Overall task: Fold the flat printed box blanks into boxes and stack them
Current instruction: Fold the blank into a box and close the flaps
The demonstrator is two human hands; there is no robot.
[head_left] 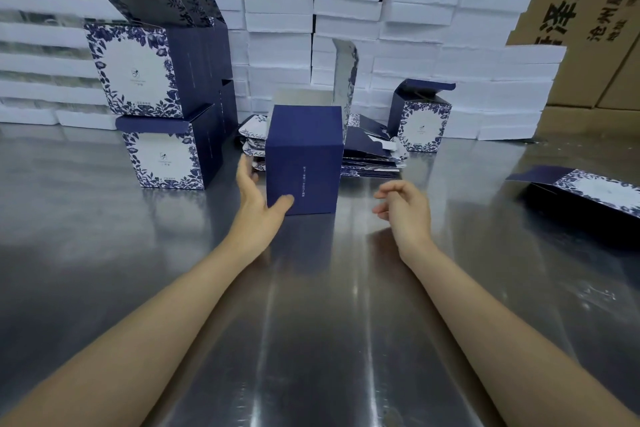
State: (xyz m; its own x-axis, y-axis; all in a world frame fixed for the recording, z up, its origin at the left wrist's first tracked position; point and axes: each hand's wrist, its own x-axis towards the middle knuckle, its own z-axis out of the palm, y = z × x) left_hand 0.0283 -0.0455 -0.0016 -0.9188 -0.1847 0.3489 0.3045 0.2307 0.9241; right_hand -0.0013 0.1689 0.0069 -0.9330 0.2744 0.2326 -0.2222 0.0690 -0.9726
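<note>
A folded navy box (303,159) stands upright on the steel table (311,322), its lid flap (346,76) raised at the back right. My left hand (258,204) grips its left side, thumb on the front face and fingers round the left wall. My right hand (403,206) hovers to the right of the box, fingers loosely curled, holding nothing. Behind the box lies a pile of flat printed blanks (367,156). At the left, folded boxes stand stacked two high (162,146), the upper ones (135,69) with lids open.
One more folded box (420,121) stands at the back right. A part-opened blank (588,192) lies on its side at the right edge. White foam trays (346,10) are walled up along the back, with brown cartons (588,10) behind them.
</note>
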